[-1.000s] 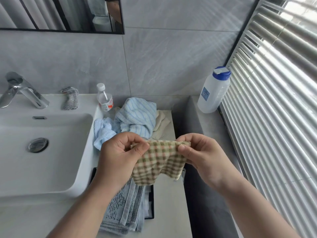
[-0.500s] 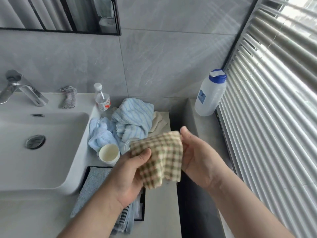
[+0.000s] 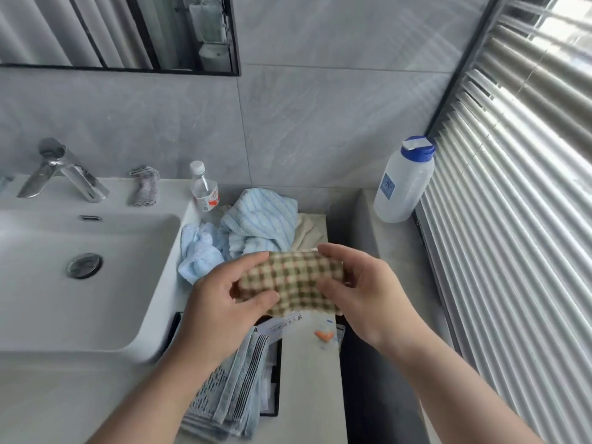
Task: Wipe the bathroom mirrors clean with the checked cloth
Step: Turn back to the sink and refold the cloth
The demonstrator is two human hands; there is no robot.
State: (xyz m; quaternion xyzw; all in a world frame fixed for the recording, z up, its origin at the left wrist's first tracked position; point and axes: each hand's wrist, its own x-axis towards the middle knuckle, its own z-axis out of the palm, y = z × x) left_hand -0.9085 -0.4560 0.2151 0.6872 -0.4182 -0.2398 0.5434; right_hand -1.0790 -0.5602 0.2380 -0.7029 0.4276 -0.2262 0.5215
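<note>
Checked cloth (image 3: 293,282) pinched between left hand (image 3: 221,307) and right hand (image 3: 362,293), above counter, mirror (image 3: 118,30) overhead

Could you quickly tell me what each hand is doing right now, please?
Left hand: grips the checked cloth.
Right hand: grips the same cloth.

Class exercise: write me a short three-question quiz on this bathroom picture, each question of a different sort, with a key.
1. True or false: the checked cloth is pressed against the mirror.
2. Which stands nearest the window blind? A) faucet B) blue-capped jug C) small clear bottle
3. Fill in: the left hand and right hand both hold the ____.

Key: 1 false, it is held over the counter; 2 B; 3 checked cloth.
</note>
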